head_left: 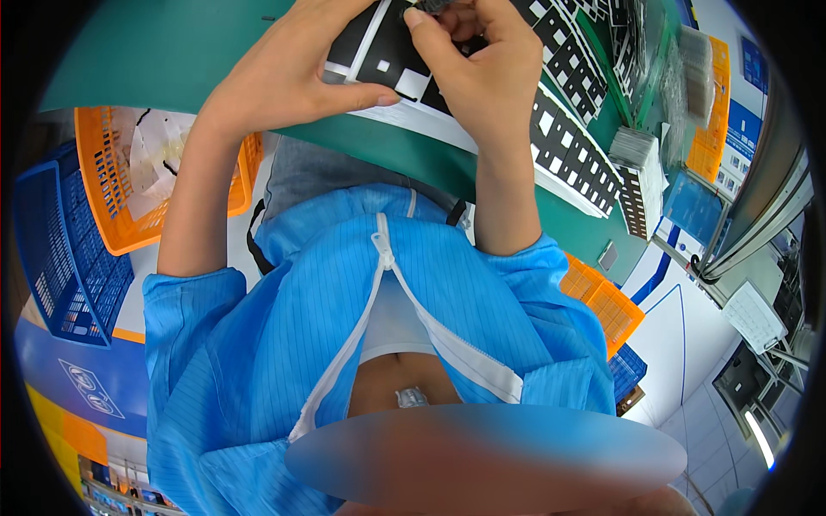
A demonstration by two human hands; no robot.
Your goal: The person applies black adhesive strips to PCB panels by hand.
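My left hand (288,77) reaches over a black sheet with white rectangular patches (366,52). Its thumb is stretched out along the near edge of the sheet, apart from the fingers, whose tips run out of the top of the view. My right hand (486,73) is closed at the far side of the sheet, thumb and fingers pinching a small dark piece (428,6). The top edge of the picture cuts that piece off, so its kind cannot be made out.
More black-and-white patterned sheets (572,150) lie stacked to the right on the green table (163,60). Beyond them stand a bundle of strips (634,155) and clear plastic wrap (671,95). An orange basket (103,193) and a blue crate (73,249) are at the left.
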